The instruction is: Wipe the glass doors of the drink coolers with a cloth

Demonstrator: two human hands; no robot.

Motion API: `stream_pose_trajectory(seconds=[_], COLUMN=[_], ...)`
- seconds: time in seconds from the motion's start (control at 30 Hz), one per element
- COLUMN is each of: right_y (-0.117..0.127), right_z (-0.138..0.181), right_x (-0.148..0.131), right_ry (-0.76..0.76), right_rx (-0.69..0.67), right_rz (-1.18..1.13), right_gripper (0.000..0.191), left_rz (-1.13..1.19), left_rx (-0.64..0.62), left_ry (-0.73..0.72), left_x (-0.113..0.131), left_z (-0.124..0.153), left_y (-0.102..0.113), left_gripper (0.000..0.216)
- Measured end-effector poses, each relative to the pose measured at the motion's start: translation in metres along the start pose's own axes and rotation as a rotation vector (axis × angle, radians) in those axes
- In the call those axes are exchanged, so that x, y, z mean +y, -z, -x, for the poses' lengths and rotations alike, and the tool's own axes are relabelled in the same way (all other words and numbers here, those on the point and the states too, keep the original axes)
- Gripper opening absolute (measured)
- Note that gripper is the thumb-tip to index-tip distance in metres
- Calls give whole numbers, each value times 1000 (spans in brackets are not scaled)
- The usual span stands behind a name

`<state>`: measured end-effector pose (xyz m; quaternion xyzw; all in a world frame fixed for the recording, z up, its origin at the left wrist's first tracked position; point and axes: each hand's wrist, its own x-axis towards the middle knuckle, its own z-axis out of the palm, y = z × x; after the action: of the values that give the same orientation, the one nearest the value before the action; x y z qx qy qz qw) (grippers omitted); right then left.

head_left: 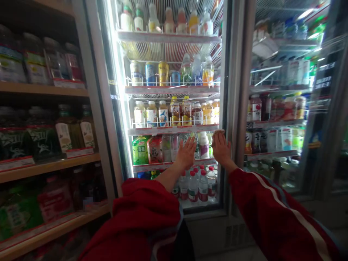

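My left hand [187, 154] lies flat on the glass door [174, 143] of a lit drinks fridge, its fingers stretched and nothing in it. Close to the door's right edge, my right hand [222, 149] presses a brownish cloth [218, 133] to the glass. The fingers cover much of the cloth. Behind the glass, at the height of my hands, stand a green bottle [140, 150], a red-labelled bottle [155, 150] and a white-capped bottle with a purple label [203, 146]. Red sleeves cover both my arms.
Wooden shelves [49, 165] with large drink bottles stand on the left. A metal door frame [240, 94] runs up beside my right hand. Another glass-fronted fridge [277, 125] with bottles is to the right. Red-capped bottles [193, 188] fill the lit fridge's bottom.
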<state>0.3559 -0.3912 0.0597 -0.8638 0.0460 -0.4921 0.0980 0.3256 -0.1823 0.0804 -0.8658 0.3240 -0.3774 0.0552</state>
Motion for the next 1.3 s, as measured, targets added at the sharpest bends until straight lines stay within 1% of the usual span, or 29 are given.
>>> stream_pose_trajectory(seconds=[0.13, 0.2, 0.33, 0.43, 0.53, 0.6, 0.7, 0.8, 0.9, 0.97, 1.07, 1.1, 1.17, 1.3], right_y=[12, 13, 10, 8, 8, 6, 0, -7, -10, -8, -5, -4, -5, -9], right_z=[-23, -28, -22, -21, -27, -30, -25, -15, -12, -15, -23, -23, -21, -7], right_x=[-4, -13, -31, -30, -23, -24, -39, -60, -69, -67, -63, -64, -74, -108], right_ry=[-102, -106, 14, 68, 12, -22, 35, 135, 178, 123, -11, -28, 13, 208], right_rx=[47, 61, 50, 38, 56, 93, 130, 100, 101, 124, 143, 145, 131, 67], right_rz=[-19, -17, 1, 21, 25, -1, -42, -45, -36, -24, -20, -24, -34, -53], right_gripper=[54, 53, 52, 53, 54, 54, 53, 52, 52, 53, 54, 54, 53, 52], left_rz=[20, 24, 4, -21, -30, -34, -42, -46, -42, -41, -48, -50, -55, -62], left_rx=[31, 41, 30, 22, 26, 29, 35, 39, 48, 65, 90, 94, 89, 79], left_ry=[-2, 4, 39, 69, 103, 119, 134, 150, 161, 163, 169, 174, 185, 194], left_x=[-5, -9, -18, -26, -36, -43, -51, -55, -59, -63, -69, -72, -75, -78], left_z=[-1, 0, 4, 8, 13, 16, 20, 23, 25, 28, 33, 35, 38, 40], left_y=[-2, -3, -1, 1, 4, 5, 7, 10, 12, 12, 12, 12, 12, 17], left_gripper=[65, 65, 65, 65, 64, 63, 63, 62, 63, 64, 65, 66, 66, 65])
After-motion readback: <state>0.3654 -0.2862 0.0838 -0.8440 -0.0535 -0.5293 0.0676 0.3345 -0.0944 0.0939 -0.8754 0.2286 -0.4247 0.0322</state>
